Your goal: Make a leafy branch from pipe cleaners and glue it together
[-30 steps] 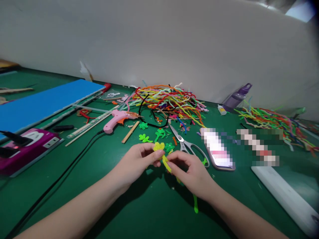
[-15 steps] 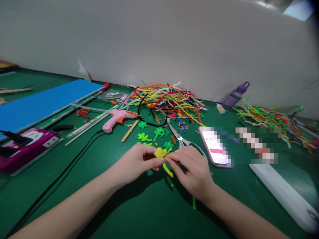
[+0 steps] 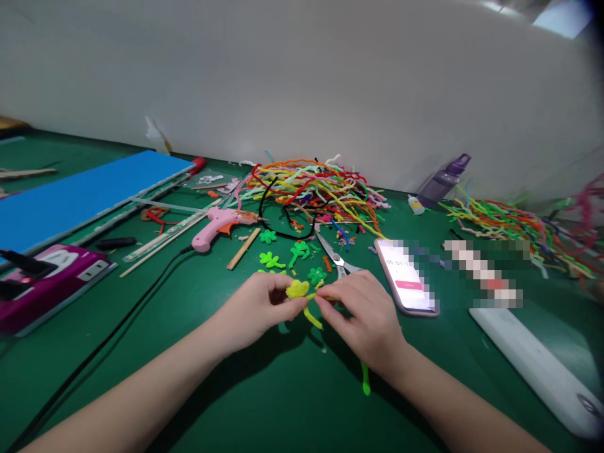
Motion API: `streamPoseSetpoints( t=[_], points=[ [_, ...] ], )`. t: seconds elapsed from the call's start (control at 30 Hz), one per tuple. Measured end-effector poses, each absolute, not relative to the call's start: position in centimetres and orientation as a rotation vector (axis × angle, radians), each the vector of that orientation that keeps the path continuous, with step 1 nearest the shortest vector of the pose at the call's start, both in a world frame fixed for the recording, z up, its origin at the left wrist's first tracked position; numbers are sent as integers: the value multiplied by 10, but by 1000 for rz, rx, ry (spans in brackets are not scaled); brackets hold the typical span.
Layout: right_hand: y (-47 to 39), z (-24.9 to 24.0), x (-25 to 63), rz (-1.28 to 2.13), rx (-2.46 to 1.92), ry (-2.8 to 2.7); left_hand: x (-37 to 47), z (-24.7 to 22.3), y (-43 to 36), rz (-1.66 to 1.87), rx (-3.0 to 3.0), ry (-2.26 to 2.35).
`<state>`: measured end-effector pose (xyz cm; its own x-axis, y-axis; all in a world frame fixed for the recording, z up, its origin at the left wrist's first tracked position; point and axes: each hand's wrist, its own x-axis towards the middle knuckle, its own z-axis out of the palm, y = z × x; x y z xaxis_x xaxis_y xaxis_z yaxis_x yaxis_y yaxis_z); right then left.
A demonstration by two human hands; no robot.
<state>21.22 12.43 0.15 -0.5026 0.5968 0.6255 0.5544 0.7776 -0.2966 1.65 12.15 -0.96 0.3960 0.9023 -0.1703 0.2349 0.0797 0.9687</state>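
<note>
A yellow pipe cleaner (image 3: 297,289), bent into looped petals, is pinched between the thumb and fingers of my left hand (image 3: 257,308). Its loose tail hangs down between the hands. My right hand (image 3: 361,318) is closed too, its thumb and forefinger gripping a yellow strand of the same piece close to the petals. Below the right palm, a light green pipe cleaner (image 3: 365,379) sticks out; the hand hides its other end. Just beyond the fingers lie green pipe-cleaner flowers (image 3: 317,275) and scissors (image 3: 337,257), whose handles are partly behind the right hand.
A pink glue gun (image 3: 219,228) with a black cord lies left of centre, near a magenta power strip (image 3: 51,286) and a blue board (image 3: 94,189). Piled pipe cleaners (image 3: 316,189) stand at the back. To the right are a phone (image 3: 406,283), a purple bottle (image 3: 443,181) and a white bar-shaped object (image 3: 533,371).
The yellow petals have turned and tilted in my left fingers. My right fingertips now draw a yellow strand slightly to the right. The view has shifted a little.
</note>
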Motion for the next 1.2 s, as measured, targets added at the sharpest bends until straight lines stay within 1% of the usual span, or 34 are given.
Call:
streamPoseSetpoints(
  t=[0.17, 0.43, 0.67, 0.93, 1.2],
  points=[
    [121, -2, 210, 44, -858, -2222, 21, -8, 119, 650, 1466, 1043],
    [123, 0, 209, 168, -907, -2059, 20, -6, 119, 796, 1450, 1027],
    [120, -4, 210, 187, -834, -2057, 23, -2, 115, 715, 1457, 981],
    [120, -1, 207, 236, -821, -2024, 22, -7, 119, 813, 1421, 1006],
    [119, -9, 208, 313, -839, -2067, 21, -12, 118, 902, 1432, 1031]
  ],
)
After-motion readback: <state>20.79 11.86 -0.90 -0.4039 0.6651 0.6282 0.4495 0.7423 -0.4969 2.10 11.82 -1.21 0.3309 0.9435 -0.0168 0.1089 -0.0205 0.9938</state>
